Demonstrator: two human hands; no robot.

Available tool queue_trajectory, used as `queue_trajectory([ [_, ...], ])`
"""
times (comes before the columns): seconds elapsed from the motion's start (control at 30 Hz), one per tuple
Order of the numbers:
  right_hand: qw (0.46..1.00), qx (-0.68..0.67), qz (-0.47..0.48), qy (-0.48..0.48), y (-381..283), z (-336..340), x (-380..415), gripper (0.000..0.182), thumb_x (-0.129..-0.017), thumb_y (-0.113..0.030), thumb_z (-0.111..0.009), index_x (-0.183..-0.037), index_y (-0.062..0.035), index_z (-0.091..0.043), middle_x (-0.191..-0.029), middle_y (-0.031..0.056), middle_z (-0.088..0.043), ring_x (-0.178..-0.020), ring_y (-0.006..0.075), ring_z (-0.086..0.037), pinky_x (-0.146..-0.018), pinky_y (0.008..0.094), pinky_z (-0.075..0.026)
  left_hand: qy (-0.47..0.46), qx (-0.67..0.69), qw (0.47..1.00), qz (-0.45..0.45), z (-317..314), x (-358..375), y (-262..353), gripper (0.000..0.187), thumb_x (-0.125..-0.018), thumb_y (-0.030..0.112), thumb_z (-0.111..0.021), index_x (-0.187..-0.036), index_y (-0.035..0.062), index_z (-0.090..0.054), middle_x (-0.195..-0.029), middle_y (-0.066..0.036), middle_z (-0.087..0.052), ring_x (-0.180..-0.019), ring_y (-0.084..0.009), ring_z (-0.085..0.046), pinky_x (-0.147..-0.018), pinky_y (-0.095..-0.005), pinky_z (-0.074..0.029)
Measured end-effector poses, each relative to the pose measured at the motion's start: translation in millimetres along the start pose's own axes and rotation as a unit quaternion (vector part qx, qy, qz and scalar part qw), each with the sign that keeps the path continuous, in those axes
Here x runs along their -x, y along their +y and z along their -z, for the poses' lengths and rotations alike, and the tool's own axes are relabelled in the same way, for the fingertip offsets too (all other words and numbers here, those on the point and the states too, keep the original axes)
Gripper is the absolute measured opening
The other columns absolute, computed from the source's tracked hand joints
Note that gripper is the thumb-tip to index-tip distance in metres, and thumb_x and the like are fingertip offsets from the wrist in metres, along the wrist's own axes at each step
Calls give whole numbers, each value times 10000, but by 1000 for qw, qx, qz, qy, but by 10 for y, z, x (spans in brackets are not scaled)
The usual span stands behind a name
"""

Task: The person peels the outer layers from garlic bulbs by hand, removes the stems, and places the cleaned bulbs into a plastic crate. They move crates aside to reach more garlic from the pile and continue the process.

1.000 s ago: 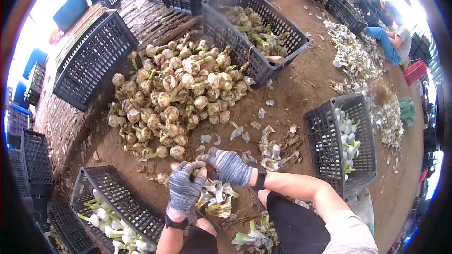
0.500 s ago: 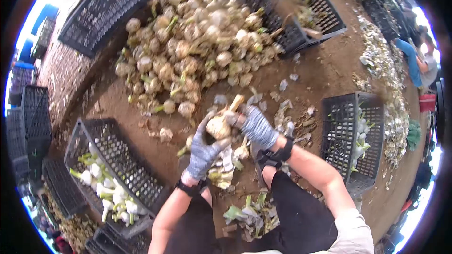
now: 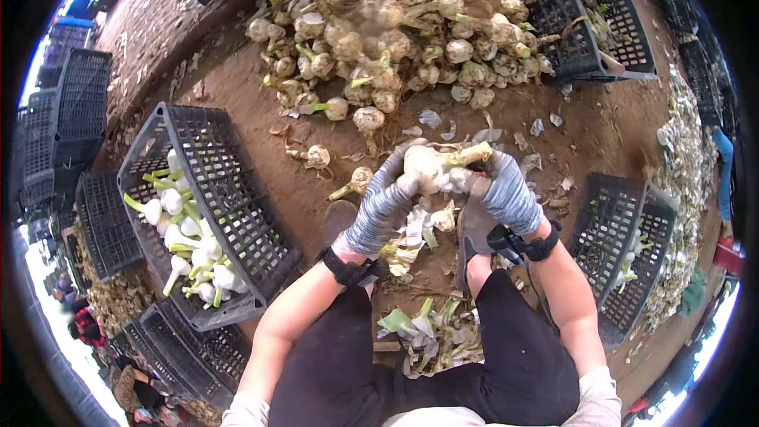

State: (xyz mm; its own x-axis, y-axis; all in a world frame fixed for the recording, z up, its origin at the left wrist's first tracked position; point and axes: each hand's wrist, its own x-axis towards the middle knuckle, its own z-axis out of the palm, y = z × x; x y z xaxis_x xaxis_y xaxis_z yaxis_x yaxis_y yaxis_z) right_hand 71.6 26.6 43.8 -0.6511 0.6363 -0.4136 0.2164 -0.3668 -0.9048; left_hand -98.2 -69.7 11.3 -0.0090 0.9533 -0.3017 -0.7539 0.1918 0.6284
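Between my gloved hands is a garlic bulb [image 3: 424, 168], pale on its left side, its cut stem pointing right. My left hand [image 3: 384, 204] is wrapped round the bulb from the left. On the other side, my right hand [image 3: 506, 192] grips the bulb at its stem side, with some loose skin by the fingers. Below the hands, peeled skins [image 3: 411, 239] and a smaller bulb [image 3: 443, 218] lie on the ground between my shoes. Another bulb with a green stem [image 3: 360, 180] rests just left of my left hand.
A big heap of unpeeled garlic [image 3: 395, 39] lies ahead. A black crate with clean white bulbs [image 3: 209, 182] is at the left, another crate [image 3: 609, 225] at the right, and one [image 3: 553, 24] beside the heap. Trimmings [image 3: 443, 340] lie between my legs. A person's blue-clad leg [image 3: 723, 170] shows far right.
The view has shifted, so the heap sits higher and the left crate nearer. The held bulb is turned, its stem now pointing right, and it looks whiter.
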Motion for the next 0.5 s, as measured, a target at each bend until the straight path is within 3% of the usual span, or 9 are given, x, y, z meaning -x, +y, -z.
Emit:
queue_trajectory([
  [0.1, 999, 25, 46, -17, 19, -103, 31, 304, -833, -115, -623, -1113, -6, -585, -973, 25, -633, -883, 84, -544, -816, 268, -457, 63, 135, 988, 50, 65, 0, -28, 671, -800, 408, -664, -1292, 13, -436, -1053, -91, -611, -861, -192, -617, -759, -316, -505],
  [0.17, 997, 67, 9, -33, -10, -185, 104, 326, -798, -89, -622, -1112, -8, -586, -975, 32, -632, -884, 92, -554, -801, 279, -468, 69, 123, 988, 58, 140, -9, 5, 602, -826, 377, -628, -1272, 13, -452, -1022, -91, -612, -848, -197, -614, -763, -322, -509],
  [0.2, 983, 149, 86, -55, 137, -149, 99, 386, -751, -68, -609, -1132, -11, -574, -966, 40, -631, -888, 99, -565, -789, 275, -473, 70, 110, 989, 69, 172, -20, 24, 535, -853, 345, -591, -1253, 12, -469, -992, -92, -614, -835, -202, -610, -767, -327, -513],
  [0.23, 973, 206, 98, -40, 220, -146, 130, 445, -709, -61, -590, -1151, -14, -561, -960, 49, -634, -885, 107, -575, -790, 269, -474, 71, 97, 989, 82, 201, -30, 38, 471, -879, 314, -555, -1233, 12, -485, -961, -92, -615, -823, -207, -607, -771, -333, -517],
  [0.3, 999, 15, 40, -21, 222, -235, 110, 410, -752, -76, -600, -1155, -16, -556, -962, 46, -637, -873, 117, -588, -787, 266, -481, 68, 70, 989, 108, 239, -70, 59, 358, -932, 252, -482, -1194, 11, -519, -899, -93, -618, -797, -217, -601, -778, -344, -525],
  [0.4, 999, -41, 22, -9, 11, -280, 35, 350, -812, -94, -589, -1152, -19, -560, -966, 37, -639, -859, 109, -591, -770, 263, -487, 107, -10, 993, 41, 220, -205, 62, 450, -946, 357, -462, -1220, 1, -484, -982, -111, -616, -912, -232, -606, -831, -357, -514],
  [0.43, 995, -98, -13, -13, 42, -252, 21, 322, -860, -131, -591, -1160, -20, -558, -962, 29, -639, -851, 92, -588, -757, 252, -490, 107, 99, 989, -27, 143, -169, 12, 487, -959, 436, -412, -1197, 19, -497, -1001, -109, -603, -913, -210, -612, -799, -336, -528],
  [0.5, 998, -59, -7, -13, -52, -255, -32, 364, -854, -157, -625, -1181, -19, -547, -973, 36, -635, -851, 79, -583, -743, 247, -491, 81, 108, 991, -26, -11, -63, 144, 548, -961, 491, -361, -1222, 25, -481, -1087, -103, -568, -975, -188, -580, -841, -314, -502],
])
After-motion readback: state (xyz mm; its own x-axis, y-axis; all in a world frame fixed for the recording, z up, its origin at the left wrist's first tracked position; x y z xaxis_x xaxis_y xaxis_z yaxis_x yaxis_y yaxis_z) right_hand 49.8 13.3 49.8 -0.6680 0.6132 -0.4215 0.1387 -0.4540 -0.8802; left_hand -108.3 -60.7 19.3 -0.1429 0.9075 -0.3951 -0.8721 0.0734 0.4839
